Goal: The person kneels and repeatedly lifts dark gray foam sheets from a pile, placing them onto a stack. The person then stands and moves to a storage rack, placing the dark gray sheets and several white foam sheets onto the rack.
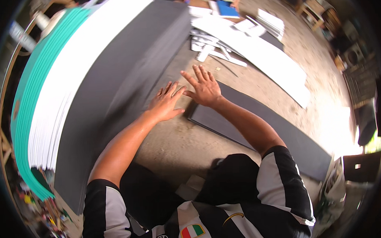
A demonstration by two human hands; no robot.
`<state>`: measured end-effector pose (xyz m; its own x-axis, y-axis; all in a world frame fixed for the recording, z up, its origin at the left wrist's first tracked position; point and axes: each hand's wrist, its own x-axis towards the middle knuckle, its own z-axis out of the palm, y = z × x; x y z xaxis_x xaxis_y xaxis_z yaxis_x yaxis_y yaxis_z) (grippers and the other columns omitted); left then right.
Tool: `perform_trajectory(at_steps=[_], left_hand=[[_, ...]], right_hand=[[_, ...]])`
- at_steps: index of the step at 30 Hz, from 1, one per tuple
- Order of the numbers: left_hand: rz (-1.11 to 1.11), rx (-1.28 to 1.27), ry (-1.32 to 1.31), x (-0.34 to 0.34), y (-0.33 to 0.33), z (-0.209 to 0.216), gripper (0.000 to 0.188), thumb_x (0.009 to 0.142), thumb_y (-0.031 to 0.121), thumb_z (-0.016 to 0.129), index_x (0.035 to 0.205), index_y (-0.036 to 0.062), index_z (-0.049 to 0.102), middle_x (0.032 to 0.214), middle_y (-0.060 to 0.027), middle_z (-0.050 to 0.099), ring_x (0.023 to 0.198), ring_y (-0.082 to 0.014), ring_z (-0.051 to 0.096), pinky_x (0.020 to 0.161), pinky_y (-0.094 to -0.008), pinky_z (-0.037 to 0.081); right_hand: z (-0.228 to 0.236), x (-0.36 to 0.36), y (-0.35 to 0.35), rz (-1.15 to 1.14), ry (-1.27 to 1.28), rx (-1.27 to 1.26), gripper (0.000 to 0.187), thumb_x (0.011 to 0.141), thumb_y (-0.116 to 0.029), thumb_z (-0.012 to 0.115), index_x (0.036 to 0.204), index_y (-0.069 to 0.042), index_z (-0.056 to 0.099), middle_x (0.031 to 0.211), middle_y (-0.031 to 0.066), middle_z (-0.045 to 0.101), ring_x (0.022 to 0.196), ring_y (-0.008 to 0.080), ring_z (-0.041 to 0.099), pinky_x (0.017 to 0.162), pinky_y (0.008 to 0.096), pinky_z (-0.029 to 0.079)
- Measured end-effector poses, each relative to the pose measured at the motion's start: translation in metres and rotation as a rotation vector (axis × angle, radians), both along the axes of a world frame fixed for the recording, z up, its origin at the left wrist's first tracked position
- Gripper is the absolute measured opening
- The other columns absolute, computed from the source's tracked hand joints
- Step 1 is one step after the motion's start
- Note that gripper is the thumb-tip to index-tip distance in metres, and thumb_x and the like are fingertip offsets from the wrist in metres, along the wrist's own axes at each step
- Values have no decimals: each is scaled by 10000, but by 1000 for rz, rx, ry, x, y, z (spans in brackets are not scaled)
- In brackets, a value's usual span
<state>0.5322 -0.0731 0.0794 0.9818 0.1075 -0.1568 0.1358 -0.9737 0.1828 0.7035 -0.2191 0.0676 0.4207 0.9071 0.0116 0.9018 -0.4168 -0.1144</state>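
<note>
1. Dark gray board (279, 141) lies flat on the floor (170, 147), on the person's right. It is long, and it runs slantwise toward the near right corner of the floor. The person's right forearm crosses over its left end.
2. Right hand (204, 89) has its fingers spread and its back up. Its grip is let go, with nothing in it.
3. Left hand (164, 102) has its back up too, and its thumb sticks out to the right. Its grip is loose and has nothing in it. The two hands are very near each other; I cannot tell if they touch.
4. Big dark gray sheet (125, 66) stands tilted on the left side of the floor. The left hand is close to it, but I cannot tell if they touch.
5. White sheets (75, 68) are just to the left of that, and green sheets (34, 95) are left of the white ones.
6. Long white panel (259, 49) lies toward the far side of the floor, with white scraps (203, 53) near its left edge.
7. Another person's hand (236, 3) is beside a flat blue thing (227, 9), farther back.
</note>
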Motion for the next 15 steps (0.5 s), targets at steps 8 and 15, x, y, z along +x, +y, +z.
perform_trajectory(at_steps=[8, 15], left_hand=[[-278, -195, 80, 99, -189, -107, 960, 901, 449, 777, 1669, 215, 251, 1738, -179, 177, 1598, -409, 189, 1281, -546, 256], [-415, -213, 314, 94, -279, -151, 1022, 879, 406, 805, 1683, 219, 202, 1743, -191, 146, 1609, -399, 157, 1293, -554, 233]], right_hand=[[-111, 16, -252, -358, 216, 55, 1009, 876, -649, 719, 1680, -336, 196, 1694, 267, 237, 1582, 454, 208, 1256, 567, 256], [-169, -23, -462, -574, 261, -490, 1265, 784, -703, 791, 1704, -274, 37, 1742, 241, 74, 1612, 450, 73, 1302, 557, 182]])
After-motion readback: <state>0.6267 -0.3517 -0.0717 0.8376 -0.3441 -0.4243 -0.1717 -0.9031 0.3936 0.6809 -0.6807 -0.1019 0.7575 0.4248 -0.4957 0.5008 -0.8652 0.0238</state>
